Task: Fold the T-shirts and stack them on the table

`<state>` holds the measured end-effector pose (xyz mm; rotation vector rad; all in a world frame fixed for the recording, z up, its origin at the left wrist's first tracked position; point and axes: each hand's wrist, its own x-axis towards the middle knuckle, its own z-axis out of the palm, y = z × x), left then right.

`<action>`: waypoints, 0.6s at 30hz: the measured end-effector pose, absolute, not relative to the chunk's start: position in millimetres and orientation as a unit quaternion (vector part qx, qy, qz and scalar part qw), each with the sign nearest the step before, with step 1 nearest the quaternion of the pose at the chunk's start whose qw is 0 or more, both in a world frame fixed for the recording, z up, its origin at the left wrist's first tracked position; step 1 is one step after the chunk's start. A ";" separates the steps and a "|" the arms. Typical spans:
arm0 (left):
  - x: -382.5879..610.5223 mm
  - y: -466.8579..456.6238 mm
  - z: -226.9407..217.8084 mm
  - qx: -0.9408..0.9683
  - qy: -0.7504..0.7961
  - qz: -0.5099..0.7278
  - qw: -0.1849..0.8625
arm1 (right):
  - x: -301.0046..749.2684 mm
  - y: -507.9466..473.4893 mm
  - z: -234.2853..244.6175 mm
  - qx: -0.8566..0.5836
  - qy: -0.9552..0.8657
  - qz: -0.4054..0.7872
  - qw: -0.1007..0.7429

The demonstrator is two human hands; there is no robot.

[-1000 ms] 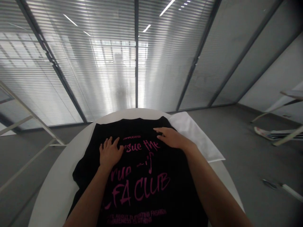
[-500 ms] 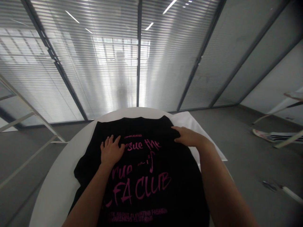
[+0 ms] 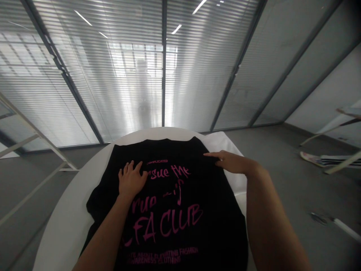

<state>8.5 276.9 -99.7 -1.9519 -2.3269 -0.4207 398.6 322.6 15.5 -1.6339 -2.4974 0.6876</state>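
While neither hand closes on anything, both lie open on the cloth. The left hand (image 3: pixel 131 181) sits palm down with its fingers spread, pressing on the chest of a black cotton T-shirt (image 3: pixel 180 229) and gripping no fold of it. The right hand (image 3: pixel 232 162) reaches out flat and long-fingered towards the shirt's upper right, its fingertips resting on the black fabric near the edge, with no pinch or gathered cloth visible. The shirt lies spread flat, its hot-pink print (image 3: pixel 169 222) facing up, with "COMPLICATED" and "CLUB" legible between and below the forearms. Its far edge sits just short of the far rim of a round white table (image 3: pixel 63 222). A white cloth (image 3: pixel 221 143) lies partly under the shirt and shows beyond its right side. Past the table, a grey floor (image 3: pixel 293 195) spreads out, with a thin white-handled tool (image 3: pixel 342 229) lying on it at the right, beside a striped white object (image 3: pixel 324 161). Pale metal frames (image 3: pixel 35 139) stand at the left, and a glass partition with slatted white blinds (image 3: pixel 84 75) closes off the far side.
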 end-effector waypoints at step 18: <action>9.8 276.2 -96.1 -0.630 -0.765 -0.133 0.026 | 373.2 312.8 32.7 -0.566 -0.800 0.197 -0.039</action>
